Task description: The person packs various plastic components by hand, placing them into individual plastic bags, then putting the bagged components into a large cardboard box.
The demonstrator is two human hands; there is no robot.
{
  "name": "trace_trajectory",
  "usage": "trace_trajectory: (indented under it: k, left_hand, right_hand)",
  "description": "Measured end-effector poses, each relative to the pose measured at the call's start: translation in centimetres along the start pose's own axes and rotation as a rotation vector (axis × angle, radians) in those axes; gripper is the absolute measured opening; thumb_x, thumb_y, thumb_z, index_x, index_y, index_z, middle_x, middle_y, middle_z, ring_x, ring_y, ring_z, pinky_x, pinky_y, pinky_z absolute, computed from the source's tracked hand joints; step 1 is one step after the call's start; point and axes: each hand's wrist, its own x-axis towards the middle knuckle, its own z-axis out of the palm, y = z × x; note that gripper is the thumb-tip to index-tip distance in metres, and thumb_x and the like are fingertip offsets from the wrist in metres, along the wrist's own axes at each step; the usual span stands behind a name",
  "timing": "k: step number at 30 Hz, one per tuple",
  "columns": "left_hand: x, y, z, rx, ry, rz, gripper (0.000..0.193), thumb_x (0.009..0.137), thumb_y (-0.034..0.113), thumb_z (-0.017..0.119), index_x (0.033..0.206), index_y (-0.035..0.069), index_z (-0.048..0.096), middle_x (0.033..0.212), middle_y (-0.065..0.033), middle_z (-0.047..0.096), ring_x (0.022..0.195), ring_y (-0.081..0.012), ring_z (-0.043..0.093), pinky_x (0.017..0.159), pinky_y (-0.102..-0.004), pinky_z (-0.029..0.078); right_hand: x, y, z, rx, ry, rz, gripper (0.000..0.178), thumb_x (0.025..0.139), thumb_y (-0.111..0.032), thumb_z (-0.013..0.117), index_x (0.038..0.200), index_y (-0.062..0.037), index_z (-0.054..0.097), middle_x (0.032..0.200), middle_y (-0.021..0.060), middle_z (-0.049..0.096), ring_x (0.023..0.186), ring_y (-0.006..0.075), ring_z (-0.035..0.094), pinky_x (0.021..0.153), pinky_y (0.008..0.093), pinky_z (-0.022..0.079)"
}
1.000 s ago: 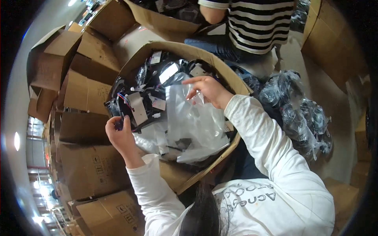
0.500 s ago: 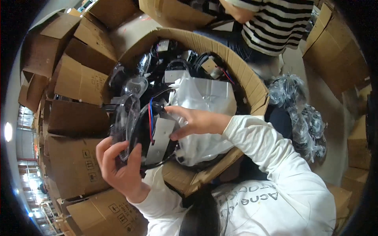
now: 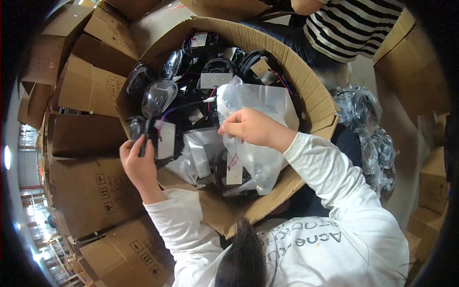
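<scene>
My left hand (image 3: 138,165) grips a black rounded part with a pale metal plate (image 3: 166,140) and red and blue wires, held over the left side of a large cardboard box. My right hand (image 3: 253,126) is closed in a pinch at the left edge of a translucent plastic bag (image 3: 267,100) that lies across the box's contents. Through the lower part of the bag another pale plate (image 3: 234,171) with a thin red wire shows. A black cable (image 3: 189,104) with a white end runs between the held part and the bag.
The open cardboard box (image 3: 313,91) holds several similar black parts (image 3: 219,71) and clear-covered units (image 3: 160,97). Stacked cartons (image 3: 88,191) stand on the left. Plastic-wrapped parts (image 3: 356,107) lie on the floor at the right. A person in a striped top (image 3: 349,26) is at the far side.
The left hand has moved the black part left, away from the right hand. My right hand has let go of that part and closed at the plastic bag's edge.
</scene>
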Motion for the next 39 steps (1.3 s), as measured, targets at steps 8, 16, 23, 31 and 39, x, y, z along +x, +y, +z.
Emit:
trace_trajectory:
  k: [8,16,23,31,39]
  left_hand:
    - [-0.9,4.1,-3.3,-0.507,0.289,-0.12,0.023,0.087,0.004,0.078,0.11,-0.003,0.077,0.11,-0.0064,0.062,0.098,-0.0154,0.061,0.084,-0.0267,0.049]
    - [-3.7,9.2,-3.7,-1.167,0.075,-0.146,0.024,0.088,-0.004,0.072,0.112,-0.009,0.072,0.111,-0.0049,0.059,0.099,-0.0131,0.061,0.089,-0.0229,0.046]
    - [-5.1,11.9,-4.3,-1.103,0.179,-0.193,0.021,0.092,0.0,0.073,0.113,-0.007,0.073,0.106,-0.0025,0.062,0.097,-0.0114,0.061,0.088,-0.0231,0.047]
    - [-7.0,11.9,-10.2,-1.22,0.527,0.021,0.022,0.097,0.013,0.066,0.118,0.01,0.059,0.122,-0.0074,0.058,0.111,-0.0217,0.057,0.092,-0.0388,0.048]
    - [-5.9,13.8,-6.4,-1.43,-0.15,-0.356,0.037,0.106,0.023,0.054,0.137,0.003,0.05,0.128,-0.0101,0.06,0.122,-0.0216,0.057,0.106,-0.0392,0.046]
  right_hand:
    - [-0.9,0.1,-0.9,-0.386,0.2,-0.135,0.028,0.095,-0.027,0.07,0.099,0.0,0.075,0.082,0.0037,0.073,0.072,0.0107,0.066,0.069,0.0278,0.053]
    - [-3.3,-1.0,0.4,0.835,-0.146,-0.378,0.048,0.099,-0.042,0.068,0.127,-0.0034,0.066,0.111,0.0037,0.072,0.101,0.0128,0.067,0.091,0.0278,0.052]
    - [-5.8,-1.4,1.0,0.598,-0.088,-0.399,0.077,0.086,-0.057,0.078,0.136,-0.0049,0.052,0.116,0.0012,0.064,0.11,0.0111,0.06,0.095,0.0265,0.049]
    - [-4.8,0.2,-0.6,0.591,0.237,-0.333,0.056,0.092,-0.034,0.077,0.132,-0.0002,0.057,0.114,0.0036,0.066,0.102,0.0109,0.062,0.091,0.0271,0.05]
    - [-4.5,0.3,1.0,0.674,-0.117,-0.343,0.041,0.097,-0.024,0.071,0.13,-0.0021,0.061,0.117,0.0028,0.068,0.11,0.0097,0.061,0.096,0.0265,0.047]
